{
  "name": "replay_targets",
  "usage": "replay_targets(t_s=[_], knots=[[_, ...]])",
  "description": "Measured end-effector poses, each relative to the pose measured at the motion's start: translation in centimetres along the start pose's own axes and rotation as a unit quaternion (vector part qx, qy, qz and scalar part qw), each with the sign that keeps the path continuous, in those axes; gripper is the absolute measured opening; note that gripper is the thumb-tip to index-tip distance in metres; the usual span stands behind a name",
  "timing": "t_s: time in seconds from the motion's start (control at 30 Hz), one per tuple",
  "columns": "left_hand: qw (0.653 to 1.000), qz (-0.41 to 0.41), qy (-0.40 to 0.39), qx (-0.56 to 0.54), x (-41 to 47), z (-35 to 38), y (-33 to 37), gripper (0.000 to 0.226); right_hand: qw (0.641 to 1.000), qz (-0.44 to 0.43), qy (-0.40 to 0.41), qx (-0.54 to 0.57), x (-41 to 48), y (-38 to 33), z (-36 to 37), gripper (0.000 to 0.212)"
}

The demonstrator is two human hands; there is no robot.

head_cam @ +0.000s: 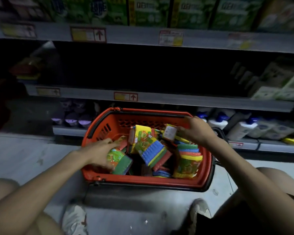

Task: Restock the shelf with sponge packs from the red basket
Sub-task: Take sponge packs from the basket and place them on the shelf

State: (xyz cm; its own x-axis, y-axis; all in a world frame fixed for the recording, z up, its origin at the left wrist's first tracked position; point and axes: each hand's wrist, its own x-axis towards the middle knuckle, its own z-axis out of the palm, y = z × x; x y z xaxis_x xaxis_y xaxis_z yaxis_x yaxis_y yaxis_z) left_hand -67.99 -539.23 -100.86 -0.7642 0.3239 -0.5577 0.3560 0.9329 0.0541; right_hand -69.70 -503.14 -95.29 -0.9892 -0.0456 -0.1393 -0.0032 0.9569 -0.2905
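Note:
A red basket sits on the floor in front of me, holding several colourful sponge packs. My left hand is inside its left half, gripping a green-sided sponge pack. My right hand is at the basket's far right corner, fingers closed on a yellow sponge pack lifted a little above the pile. The middle shelf behind the basket is dark and mostly bare, with a few sponge packs at its far left.
White packs fill the middle shelf's right end. White bottles with blue caps stand on the lowest shelf at right, purple items at left. Green boxes line the top shelf. My knees and shoes frame the grey floor.

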Motion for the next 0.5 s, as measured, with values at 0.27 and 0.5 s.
replay_targets(t_s=[0.27,0.5], knots=[[0.999,-0.034,0.039,0.007,1.0,0.1,0.3,0.116,0.998,0.035,-0.047,-0.005,0.4,1.1,3.5,0.086],[0.998,-0.054,0.008,-0.03,1.6,-0.1,0.7,0.107,0.995,0.031,-0.076,-0.047,2.4,0.9,5.5,0.101]])
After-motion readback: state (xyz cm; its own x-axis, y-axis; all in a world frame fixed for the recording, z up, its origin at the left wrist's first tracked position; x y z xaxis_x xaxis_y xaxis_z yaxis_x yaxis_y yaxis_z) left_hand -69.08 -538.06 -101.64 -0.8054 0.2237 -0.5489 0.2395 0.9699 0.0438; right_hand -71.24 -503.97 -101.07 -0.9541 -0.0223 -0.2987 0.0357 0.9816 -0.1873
